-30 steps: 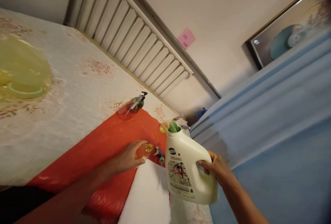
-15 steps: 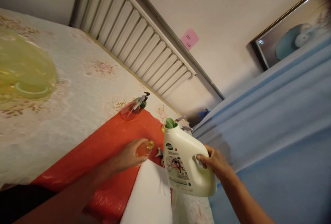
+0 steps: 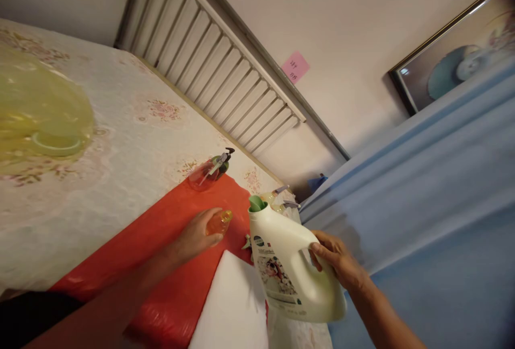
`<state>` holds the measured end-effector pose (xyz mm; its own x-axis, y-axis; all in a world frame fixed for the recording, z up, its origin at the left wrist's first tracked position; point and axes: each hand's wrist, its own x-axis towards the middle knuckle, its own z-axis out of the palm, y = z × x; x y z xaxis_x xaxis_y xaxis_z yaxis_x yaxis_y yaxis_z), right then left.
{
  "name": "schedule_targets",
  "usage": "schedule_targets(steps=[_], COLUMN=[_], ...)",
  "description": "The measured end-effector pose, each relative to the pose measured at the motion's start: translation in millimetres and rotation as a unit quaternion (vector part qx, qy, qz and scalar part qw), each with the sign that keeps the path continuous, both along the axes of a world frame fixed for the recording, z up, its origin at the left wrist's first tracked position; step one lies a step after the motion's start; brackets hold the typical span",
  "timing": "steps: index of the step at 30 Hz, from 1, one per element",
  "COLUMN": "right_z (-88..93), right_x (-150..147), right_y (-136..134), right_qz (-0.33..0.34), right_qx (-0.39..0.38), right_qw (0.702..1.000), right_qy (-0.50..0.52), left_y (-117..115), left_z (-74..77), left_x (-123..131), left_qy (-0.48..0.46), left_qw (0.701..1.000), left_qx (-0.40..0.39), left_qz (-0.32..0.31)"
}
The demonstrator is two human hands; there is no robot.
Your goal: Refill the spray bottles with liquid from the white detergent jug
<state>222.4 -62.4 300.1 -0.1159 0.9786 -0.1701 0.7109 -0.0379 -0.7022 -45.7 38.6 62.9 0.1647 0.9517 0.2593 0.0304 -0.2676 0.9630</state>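
My left hand (image 3: 201, 231) is closed round a small clear bottle (image 3: 217, 223), orange-tinted against the red sheet, with its neck uncapped and pointing to the right. My right hand (image 3: 336, 255) grips the handle of a large cream-coloured detergent jug (image 3: 277, 263). The jug leans to the left, with its green spout (image 3: 256, 204) uncovered and a little apart from the bottle's mouth. Under my left hand lies a red plastic sheet (image 3: 169, 231). Part of a spray head (image 3: 247, 242) shows just left of the jug; the rest is hidden behind it.
A clear bottle with a dark pump top (image 3: 209, 171) lies at the sheet's far edge. More bottles (image 3: 277, 201) are behind the jug. A white block (image 3: 231, 306) is in front. A yellow translucent bag (image 3: 44, 107) rests at left on the floral tablecloth (image 3: 132, 139). A blue curtain (image 3: 434, 193) hangs at right.
My right hand has tipped the jug further left, bringing its spout closer to the small bottle. My left hand has shifted slightly left and up with the bottle.
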Motion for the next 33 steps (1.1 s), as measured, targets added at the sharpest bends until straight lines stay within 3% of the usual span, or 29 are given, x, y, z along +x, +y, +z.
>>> schedule_targets(steps=[20, 25, 33], right_z=[0.2, 6.7, 7.4], right_x=[-13, -15, -8], right_y=[-2, -4, -9], right_qz=[0.025, 0.023, 0.028], right_qx=[-0.05, -0.055, -0.074], right_qw=[0.998, 0.998, 0.997], right_qy=[0.014, -0.01, -0.006], left_y=[0, -5, -12], left_z=[-3.3, 4.6, -1.3], left_x=[1, -2, 3], left_qy=[-0.009, -0.024, -0.044], left_qw=[1.0, 0.999, 0.993], left_qx=[-0.006, -0.011, -0.01], left_qz=[-0.01, -0.036, -0.108])
